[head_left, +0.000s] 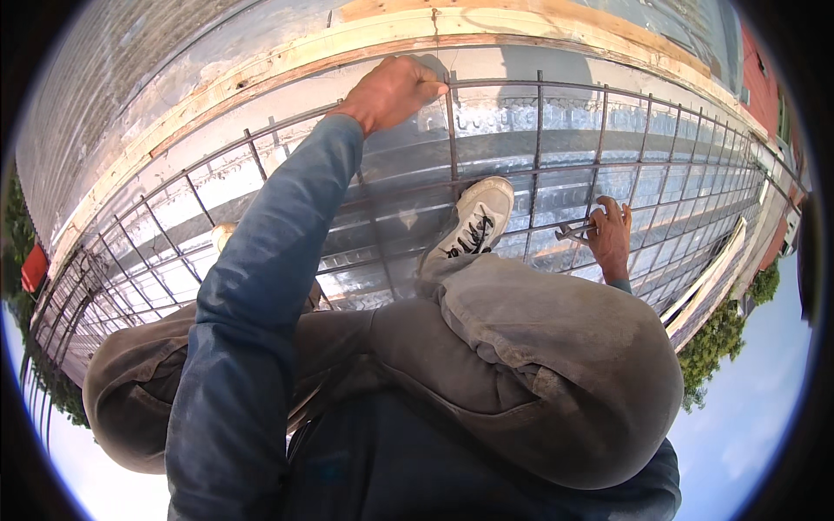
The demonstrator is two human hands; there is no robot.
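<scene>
Leftmost, a red item [35,269] lies well apart from the left grip, beside the far end of the mesh [538,130]. The mesh, a grid of dark steel bars, extends below the left grip and to both sides of it. Above and left of the left grip is a corrugated sheet [95,113]; the board [347,39] runs between that sheet and the mesh, passing just above the grip. Below and left of the same grip, a pale shoe [221,236] shows partly behind the blue sleeve [261,252].

The left hand [400,91] is closed, fingers curled and thumb pressed in, at the mesh's upper bar. Whether it pinches the bar or a thin wire cannot be told.

Right of and below the left grip, the ribbed metal deck [495,143] lies under the mesh. The other shoe [482,217] stands between the two grips.

The right hand [611,233] is wrapped around the pliers [571,233]; the tool's head points left, over the mesh. Below and right of this grip are pale strips [712,269] and a tree [721,347].
</scene>
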